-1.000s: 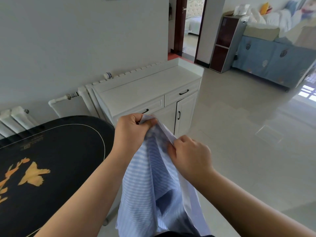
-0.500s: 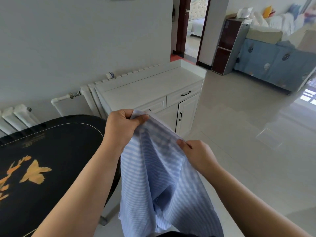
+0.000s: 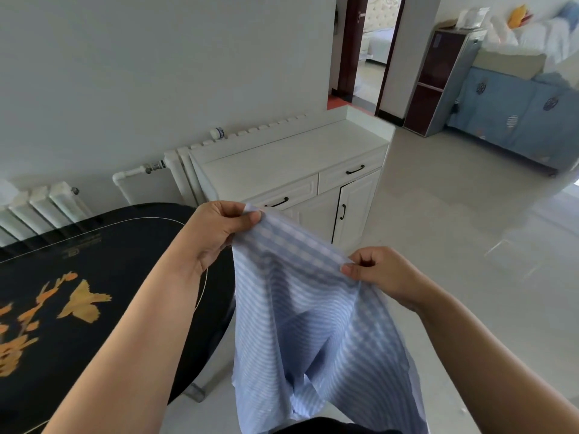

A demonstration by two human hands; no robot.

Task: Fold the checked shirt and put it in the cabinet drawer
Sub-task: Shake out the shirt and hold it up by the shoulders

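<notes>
In front of the white cabinet (image 3: pixel 291 170), both hands pinch the checked shirt (image 3: pixel 313 324) by its top edge, left hand (image 3: pixel 219 233) higher and nearer the drawers, right hand (image 3: pixel 379 274) lower, cloth hanging straight down.

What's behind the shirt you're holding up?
Behind the shirt: the white cabinet, both drawers shut, and a black table. The cloth hides the cabinet's lower left door.

1. Black table (image 3: pixel 94 277): small gold lettering and a round emblem near its far edge; too small and blurred to read.
2. No other legible text, labels or numbers.
</notes>
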